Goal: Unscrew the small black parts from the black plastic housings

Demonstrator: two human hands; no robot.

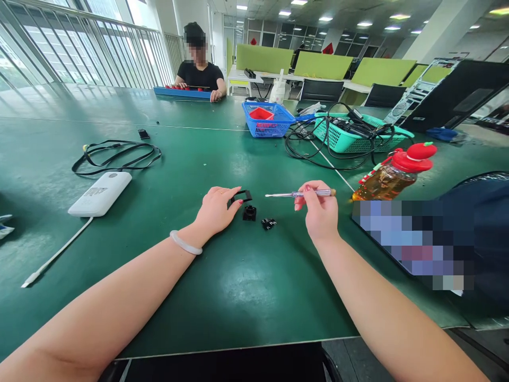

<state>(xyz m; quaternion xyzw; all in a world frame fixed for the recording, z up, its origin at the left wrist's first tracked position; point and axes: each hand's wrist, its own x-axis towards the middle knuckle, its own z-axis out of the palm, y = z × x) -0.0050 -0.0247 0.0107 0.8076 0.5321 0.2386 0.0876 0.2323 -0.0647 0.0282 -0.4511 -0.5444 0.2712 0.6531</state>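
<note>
My left hand (217,209) grips a small black rectangular frame (248,195) between thumb and fingers, low over the green table; part of it is hidden by the fingers. In my right hand (320,209) is a screwdriver (284,194) with a clear handle, held level with its tip pointing left toward the frame. Just below the frame sits a square black part with a round recess (249,213). To its right lies a small cluster of black pieces with light metal bits (269,224), not touched by either hand.
A white power bank (101,193) and a coiled black cable (115,154) lie left. Blue (270,127) and teal (342,140) baskets with tangled cables stand behind. At right are a red-capped bottle (392,170) and a blurred screen (409,244). A person (201,71) sits across the table.
</note>
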